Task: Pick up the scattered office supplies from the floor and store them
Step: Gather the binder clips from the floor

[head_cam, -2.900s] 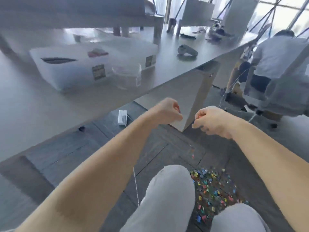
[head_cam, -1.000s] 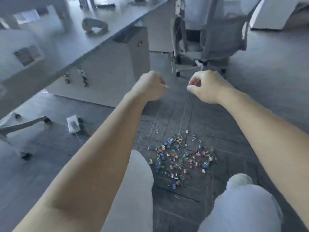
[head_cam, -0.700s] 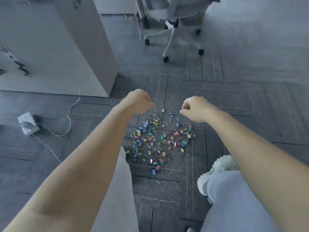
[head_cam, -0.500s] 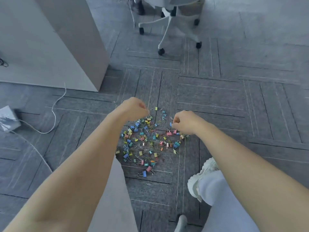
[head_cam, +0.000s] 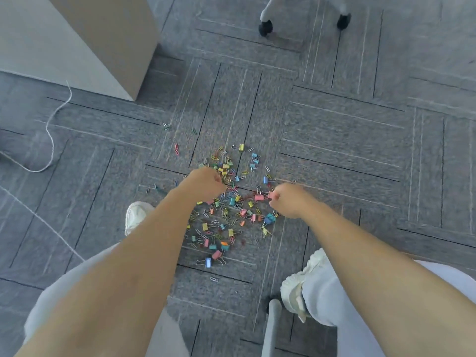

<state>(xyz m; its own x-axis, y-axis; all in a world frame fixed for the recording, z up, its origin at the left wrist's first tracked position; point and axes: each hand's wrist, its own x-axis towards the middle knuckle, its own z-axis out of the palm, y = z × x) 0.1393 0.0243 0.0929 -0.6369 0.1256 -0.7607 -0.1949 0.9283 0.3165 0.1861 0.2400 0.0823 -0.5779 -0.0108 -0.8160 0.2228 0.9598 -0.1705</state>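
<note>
Two legs in pale trousers fill the near edge of the carpeted floor, with a white shoe on the left and another on the right. A grey post stands just beside the right one. A single paper clip lies apart on the carpet between the feet.

Beyond it, at the meeting corners of four carpet tiles, is the pile of coloured binder clips and paper clips. The left hand hangs over the pile's far left part with its fingers curled into a fist; I cannot tell if it holds anything. The right hand is at the pile's right edge, thumb and forefinger pinched on a pink binder clip.

Farther on, a few stray paper clips lie separate from the pile. A white cable loops near the left edge. A pale furniture panel stands at the far left corner, and two chair castors are at the far edge.
</note>
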